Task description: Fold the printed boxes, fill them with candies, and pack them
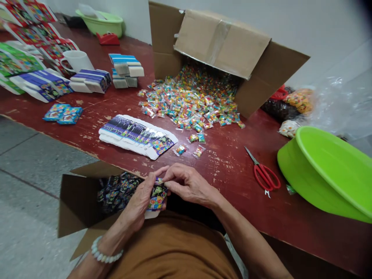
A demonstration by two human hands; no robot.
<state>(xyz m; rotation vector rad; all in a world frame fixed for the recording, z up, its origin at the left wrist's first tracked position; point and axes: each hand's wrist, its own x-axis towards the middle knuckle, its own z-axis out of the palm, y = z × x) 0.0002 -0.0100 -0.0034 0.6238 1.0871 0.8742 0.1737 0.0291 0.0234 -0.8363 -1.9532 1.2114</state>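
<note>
Close to my body, a small printed candy box (157, 198), dark purple with a white flap at its lower end, is held at the table's front edge. My left hand (143, 195) is wrapped around its left side. With thumb and fingers pinched, my right hand (186, 182) grips the box's upper end; what lies inside the box is hidden. Just beyond my hands lies a fanned row of flat purple boxes (136, 135). Several clear candy packets (199, 151) sit right of that row, in front of a big heap of wrapped candies (192, 99).
An open cardboard box (222, 40) lies on its side behind the heap. Below the table edge, another carton (77, 201) holds dark packets. Red scissors (263, 174) and a green basin (302, 170) are at right. Left are blue boxes (64, 113) and a white mug (78, 61).
</note>
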